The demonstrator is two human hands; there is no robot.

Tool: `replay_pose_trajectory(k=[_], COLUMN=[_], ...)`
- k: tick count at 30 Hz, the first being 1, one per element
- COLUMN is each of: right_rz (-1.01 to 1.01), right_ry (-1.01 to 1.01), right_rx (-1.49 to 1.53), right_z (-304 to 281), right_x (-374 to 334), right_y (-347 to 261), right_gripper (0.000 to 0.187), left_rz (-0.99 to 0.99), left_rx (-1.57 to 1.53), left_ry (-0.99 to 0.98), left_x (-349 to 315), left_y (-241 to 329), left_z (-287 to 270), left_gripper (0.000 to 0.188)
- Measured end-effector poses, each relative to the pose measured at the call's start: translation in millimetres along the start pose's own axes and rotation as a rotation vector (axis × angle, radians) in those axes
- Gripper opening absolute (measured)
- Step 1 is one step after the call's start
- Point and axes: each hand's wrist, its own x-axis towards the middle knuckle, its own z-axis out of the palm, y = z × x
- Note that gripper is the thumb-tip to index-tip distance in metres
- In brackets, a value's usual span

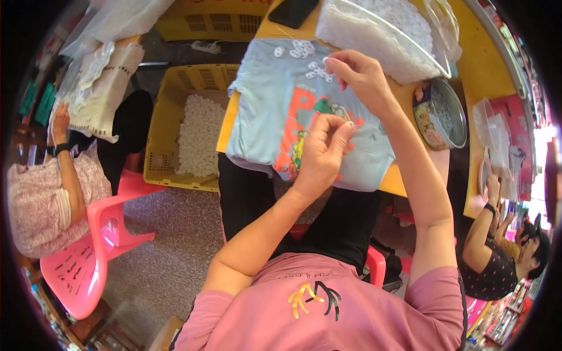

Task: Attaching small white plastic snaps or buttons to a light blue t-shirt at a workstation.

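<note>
A light blue printed T-shirt (257, 88) lies spread over the yellow table in front of me. Over its lower part, my left hand (323, 155) pinches a tiny pale thing at thumb and fingertip; what it is I cannot make out. Farther up, my right hand (362, 79) is closed, with a small white plastic piece (326, 60) between thumb and forefinger. Right beside those fingers sits a little group of white oval pieces with dark holes (317, 72). Another small pile of white pieces (301, 49) rests at the cloth's far edge.
A clear tub (383, 44) full of white pieces stands far right, near a round tin (440, 114) of small silvery parts. A black phone (294, 11) lies at the back. Left of the table is a yellow crate (161, 126) holding white pieces. Co-workers sit at both sides.
</note>
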Motion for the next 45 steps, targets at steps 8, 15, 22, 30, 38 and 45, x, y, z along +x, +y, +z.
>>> replay_pose_trajectory(k=[8,15,22,30,38,45], right_rz=[0.367,0.408,0.488,0.477,0.459,0.218], right_ry=[0.063,0.080,0.057,0.002,0.022,0.268], right_rx=[0.791,0.911,1.050,1.279,1.244,0.795], right_z=[-22.3,-21.9,-18.4,-14.7,-8.3,3.4], right_x=[-89.9,-121.3,-130.9,-134.0,-136.3,-138.5], right_y=[-9.0,-14.1,-10.7,5.4,2.3,-11.0], right_gripper=[0.025,0.024,0.026,0.022,0.023,0.027], left_rz=[0.038,0.060,0.077,0.089,0.064,0.084], left_rx=[0.101,0.081,0.123,0.158,0.172,0.206], left_ry=[-0.023,-0.053,-0.074,-0.083,-0.067,-0.049], left_x=[1.5,3.5,2.2,1.1,1.2,0.9], left_y=[2.5,-2.9,-3.5,-2.6,-2.8,-2.1], left_z=[-2.8,-3.3,-4.9,-3.3,-4.0,-3.0], left_gripper=[0.009,0.008,0.009,0.011,0.011,0.012])
